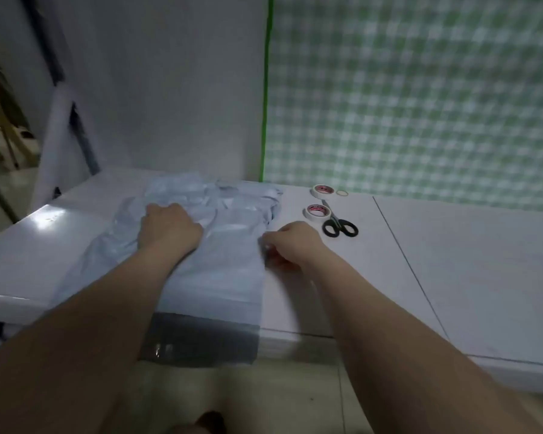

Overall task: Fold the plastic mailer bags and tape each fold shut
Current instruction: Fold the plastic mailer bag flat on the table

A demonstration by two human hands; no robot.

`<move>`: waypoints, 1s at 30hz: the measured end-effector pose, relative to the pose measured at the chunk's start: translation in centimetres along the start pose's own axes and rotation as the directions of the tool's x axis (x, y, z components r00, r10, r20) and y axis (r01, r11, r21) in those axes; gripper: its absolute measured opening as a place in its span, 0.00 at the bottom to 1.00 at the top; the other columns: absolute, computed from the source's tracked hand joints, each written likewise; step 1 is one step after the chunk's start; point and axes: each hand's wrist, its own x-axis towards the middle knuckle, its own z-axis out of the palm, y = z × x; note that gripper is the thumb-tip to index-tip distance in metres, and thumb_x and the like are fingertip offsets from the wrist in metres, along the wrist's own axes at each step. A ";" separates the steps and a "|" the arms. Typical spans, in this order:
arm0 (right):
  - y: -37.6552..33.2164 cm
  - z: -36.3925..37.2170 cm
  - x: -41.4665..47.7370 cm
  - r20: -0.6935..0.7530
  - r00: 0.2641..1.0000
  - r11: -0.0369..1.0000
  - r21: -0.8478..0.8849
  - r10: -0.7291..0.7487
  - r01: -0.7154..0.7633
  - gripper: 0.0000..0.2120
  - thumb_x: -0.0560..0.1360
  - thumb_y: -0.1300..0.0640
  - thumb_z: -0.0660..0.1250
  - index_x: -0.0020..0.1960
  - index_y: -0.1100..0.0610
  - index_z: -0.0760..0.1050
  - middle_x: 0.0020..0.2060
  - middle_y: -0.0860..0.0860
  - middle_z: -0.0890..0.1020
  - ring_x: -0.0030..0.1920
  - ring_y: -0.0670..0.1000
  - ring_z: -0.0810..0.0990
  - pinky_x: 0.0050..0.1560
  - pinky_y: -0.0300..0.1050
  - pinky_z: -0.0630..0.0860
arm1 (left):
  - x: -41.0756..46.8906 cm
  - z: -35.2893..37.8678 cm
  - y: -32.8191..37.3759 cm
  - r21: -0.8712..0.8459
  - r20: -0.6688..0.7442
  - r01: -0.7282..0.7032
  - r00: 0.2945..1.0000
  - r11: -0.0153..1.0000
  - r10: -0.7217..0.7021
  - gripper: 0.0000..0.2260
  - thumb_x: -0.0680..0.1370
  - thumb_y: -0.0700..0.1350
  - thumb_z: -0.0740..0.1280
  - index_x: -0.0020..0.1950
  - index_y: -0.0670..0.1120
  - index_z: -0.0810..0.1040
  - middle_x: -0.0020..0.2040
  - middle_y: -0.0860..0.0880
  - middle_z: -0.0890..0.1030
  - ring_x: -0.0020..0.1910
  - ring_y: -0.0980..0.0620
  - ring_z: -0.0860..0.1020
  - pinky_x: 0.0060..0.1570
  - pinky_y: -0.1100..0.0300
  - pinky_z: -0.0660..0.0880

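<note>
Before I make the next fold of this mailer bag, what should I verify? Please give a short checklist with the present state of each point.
1. Left hand rests on the pile of mailer bags, steadying it: ok.
2. Right hand pinches the right edge of the top bag: ok.
3. Only one bag is in that grip: cannot tell.
4. The top bag lies wholly on the table: not ok, its near end hangs over the edge.
5. Near tape roll, far tape roll and scissors lie right of the bags: ok.
</note>
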 end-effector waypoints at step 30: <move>8.6 -19.8 -5.1 -0.086 0.973 0.630 0.773 0.213 -0.070 0.08 0.75 0.57 0.59 0.40 0.58 0.73 0.31 0.53 0.75 0.29 0.53 0.76 0.30 0.40 0.77 | -8.5 3.3 20.2 -0.858 0.509 0.429 0.781 0.281 0.361 0.15 0.78 0.29 0.55 0.53 0.44 0.77 0.38 0.44 0.76 0.33 0.52 0.74 0.30 0.66 0.76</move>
